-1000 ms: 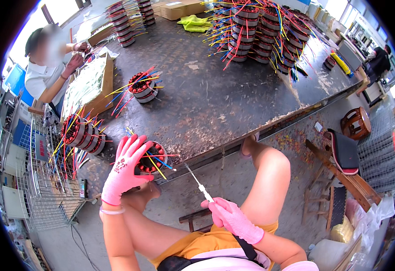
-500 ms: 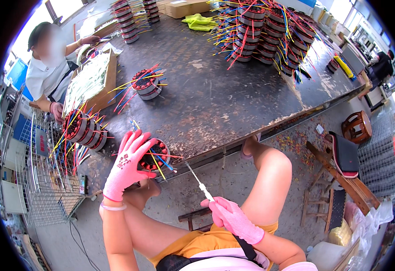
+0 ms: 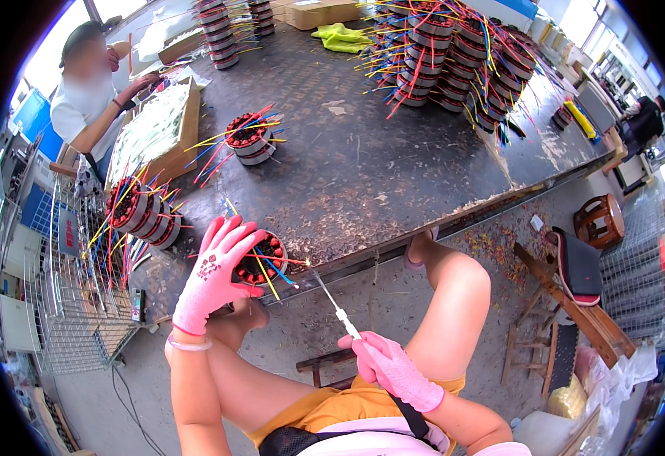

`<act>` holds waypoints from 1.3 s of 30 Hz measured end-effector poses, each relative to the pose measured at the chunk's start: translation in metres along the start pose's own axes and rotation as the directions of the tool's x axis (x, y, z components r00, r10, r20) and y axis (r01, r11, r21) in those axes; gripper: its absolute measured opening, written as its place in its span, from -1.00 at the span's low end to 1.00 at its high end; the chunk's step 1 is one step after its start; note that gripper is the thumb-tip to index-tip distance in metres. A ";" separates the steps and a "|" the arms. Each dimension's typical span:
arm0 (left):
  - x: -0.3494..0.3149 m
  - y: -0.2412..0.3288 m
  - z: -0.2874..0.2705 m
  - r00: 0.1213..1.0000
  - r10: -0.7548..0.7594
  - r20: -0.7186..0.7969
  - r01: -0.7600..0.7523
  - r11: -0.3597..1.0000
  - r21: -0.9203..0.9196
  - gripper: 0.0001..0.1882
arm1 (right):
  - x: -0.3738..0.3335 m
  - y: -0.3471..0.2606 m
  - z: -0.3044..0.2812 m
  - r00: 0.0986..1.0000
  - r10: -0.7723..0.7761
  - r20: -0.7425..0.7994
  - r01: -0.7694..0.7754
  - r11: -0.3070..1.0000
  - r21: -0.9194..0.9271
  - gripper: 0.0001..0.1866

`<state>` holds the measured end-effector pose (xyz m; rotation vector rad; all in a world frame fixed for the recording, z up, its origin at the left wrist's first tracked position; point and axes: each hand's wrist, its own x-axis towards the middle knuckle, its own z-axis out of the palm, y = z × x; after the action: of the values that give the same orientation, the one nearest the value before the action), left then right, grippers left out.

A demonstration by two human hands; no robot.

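A round motor stator (image 3: 273, 249) with red windings and red, blue and yellow wires sits at the table's near edge. My left hand (image 3: 215, 275), in a pink glove, curves around its left side, fingers over the far rim and thumb at the near side. My right hand (image 3: 393, 372), also gloved in pink, is closed on the white handle of a thin metal-rod tool (image 3: 330, 295), possibly a soldering iron. The rod's tip is close to the end of a red wire (image 3: 299, 262), where a small bright spot shows. Whether they touch, I cannot tell.
Stacked stators (image 3: 146, 216) lean at the left, and a single stator (image 3: 250, 140) stands beyond. Tall stator stacks (image 3: 427, 57) fill the back right. A co-worker (image 3: 89, 106) sits behind a box of white pieces (image 3: 188, 140). A wooden stool (image 3: 598, 220) stands right.
A bright spot now shows at the red wire's end by the rod tip. The co-worker has shifted, one hand now raised near the head. My hands have barely moved.
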<state>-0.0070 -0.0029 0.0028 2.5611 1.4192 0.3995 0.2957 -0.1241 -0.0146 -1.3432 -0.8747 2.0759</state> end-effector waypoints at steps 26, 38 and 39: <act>0.000 0.004 0.001 1.000 -0.010 -0.012 0.010 1.000 0.006 -0.04 | 0.002 -0.002 -0.003 1.000 -0.021 0.014 0.022 0.998 -0.055 -0.65; 0.000 0.005 0.000 1.000 -0.019 -0.006 0.019 1.000 0.006 -0.04 | 0.002 -0.001 -0.004 1.000 -0.006 0.025 0.005 1.000 0.021 -0.67; 0.000 0.005 0.001 1.000 -0.021 -0.006 0.021 1.000 0.003 -0.04 | 0.002 -0.001 -0.004 1.000 -0.010 0.025 0.010 1.000 -0.004 -0.67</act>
<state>-0.0030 -0.0053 0.0034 2.5472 1.4494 0.4017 0.2990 -0.1206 -0.0165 -1.3153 -0.8947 2.0882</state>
